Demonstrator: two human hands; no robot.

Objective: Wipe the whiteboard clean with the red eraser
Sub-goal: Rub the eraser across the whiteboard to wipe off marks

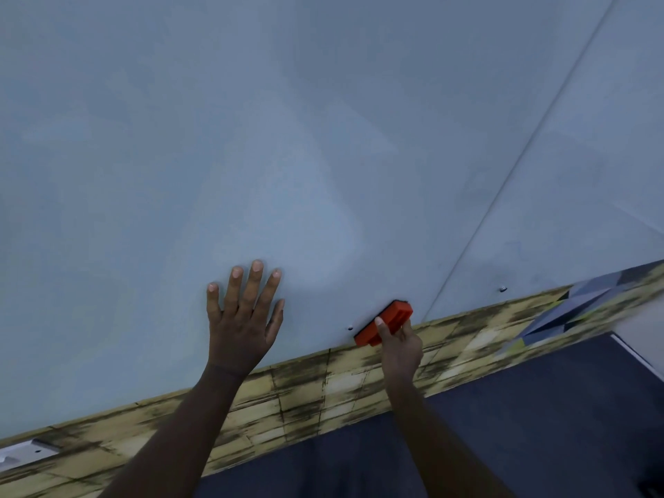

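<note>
Whiteboard (287,138) fills most of the view, its surface pale grey-blue with faint cloudy smears and no clear writing. A thin seam (521,159) runs diagonally from the upper right down to the board's lower edge, marking off a second panel (589,195) to the right. Two small screw heads sit near the lower edge: one (350,328) just left of the eraser, another (503,289) on the right panel.

Left hand (242,318) lies flat on the board near its lower edge, fingers straight and spread apart, thumb out to the side, palm against the surface. It holds nothing.

Right hand (400,345) grips the eraser (384,323), a red block with a dark pad on the side that faces the board. The thumb lies over its back and the fingers curl round its far side. The eraser is pressed to the board right at the lower edge, just left of where the seam meets that edge, and tilted so that one end points up and to the right. The two hands are apart, the left one further in from the seam.

Below the board's lower edge runs a band of wall (323,393) with a yellow-brown blotched tile pattern, and lower still a dark floor (539,425). A white bracket (21,454) shows at the left edge of the view.
</note>
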